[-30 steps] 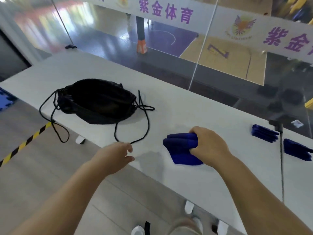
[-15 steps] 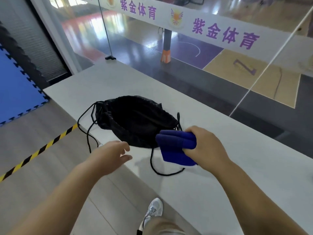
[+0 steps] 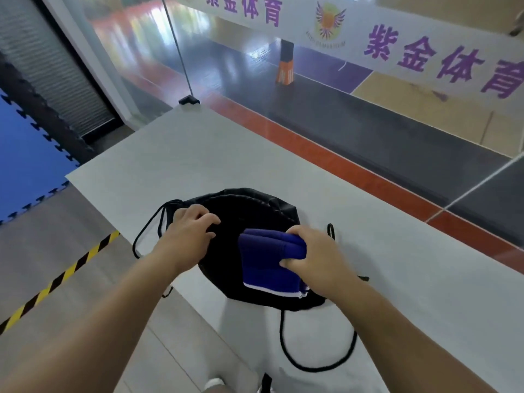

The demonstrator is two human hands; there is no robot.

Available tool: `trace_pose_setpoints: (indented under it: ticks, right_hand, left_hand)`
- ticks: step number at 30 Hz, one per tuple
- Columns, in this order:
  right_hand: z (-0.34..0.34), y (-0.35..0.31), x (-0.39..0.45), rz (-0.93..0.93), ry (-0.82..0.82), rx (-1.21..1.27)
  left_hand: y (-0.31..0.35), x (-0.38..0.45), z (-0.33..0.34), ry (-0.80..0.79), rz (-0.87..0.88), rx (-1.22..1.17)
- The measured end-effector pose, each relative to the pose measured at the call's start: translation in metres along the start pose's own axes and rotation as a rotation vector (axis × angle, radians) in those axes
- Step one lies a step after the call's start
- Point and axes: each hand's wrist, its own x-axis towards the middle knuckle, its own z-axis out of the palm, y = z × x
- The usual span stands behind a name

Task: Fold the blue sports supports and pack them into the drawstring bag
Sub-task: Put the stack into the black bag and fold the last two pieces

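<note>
A black drawstring bag (image 3: 249,214) lies on the white table (image 3: 198,154) near its front edge, cords trailing off both sides. My right hand (image 3: 314,259) grips a folded blue sports support (image 3: 266,262) with a white stripe along its lower edge, held over the bag's right half. My left hand (image 3: 190,231) rests on the bag's left rim with fingers curled onto the fabric; whether it pinches the fabric is unclear.
A glass wall runs along the table's far side, with a sports court behind it. One black cord (image 3: 317,353) loops over the table in front of the bag. Blue floor mats (image 3: 22,160) and yellow-black floor tape (image 3: 56,282) lie to the left.
My right hand has carried the folded support from the table's right part over to the bag. My left hand has reached forward and landed on the bag's left rim.
</note>
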Motion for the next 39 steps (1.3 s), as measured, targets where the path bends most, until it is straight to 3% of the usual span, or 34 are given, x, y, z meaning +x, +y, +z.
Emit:
trace_pose_setpoints:
  ticks: [7, 10, 15, 17, 19, 22, 32, 39]
  right_hand:
    - [0.037, 0.001, 0.047, 0.156, -0.086, 0.129]
    - [0.057, 0.002, 0.058, 0.226, -0.022, -0.154]
    - [0.086, -0.001, 0.055, 0.037, 0.266, -0.663]
    - [0.091, 0.001, 0.055, -0.036, 0.290, -0.743]
    - [0.094, 0.002, 0.056, -0.083, 0.212, -0.779]
    - [0.098, 0.003, 0.059, 0.020, 0.021, -0.774]
    - [0.070, -0.041, 0.075, 0.271, -0.230, -0.647]
    - [0.016, -0.054, 0.037, 0.390, -0.089, -0.532]
  left_hand:
    - [-0.027, 0.056, 0.001, -0.194, 0.005, 0.135]
    - [-0.037, 0.073, 0.003, -0.274, 0.059, 0.109]
    - [-0.047, 0.089, 0.002, -0.290, 0.184, -0.081]
    - [-0.049, 0.094, 0.000, -0.276, 0.224, -0.124]
    - [-0.050, 0.098, -0.002, -0.275, 0.254, -0.150]
    - [-0.048, 0.102, -0.006, -0.294, 0.299, -0.152]
    - [-0.035, 0.110, -0.023, -0.266, 0.451, -0.030]
    - [0.001, 0.102, -0.039, -0.269, 0.545, 0.069]
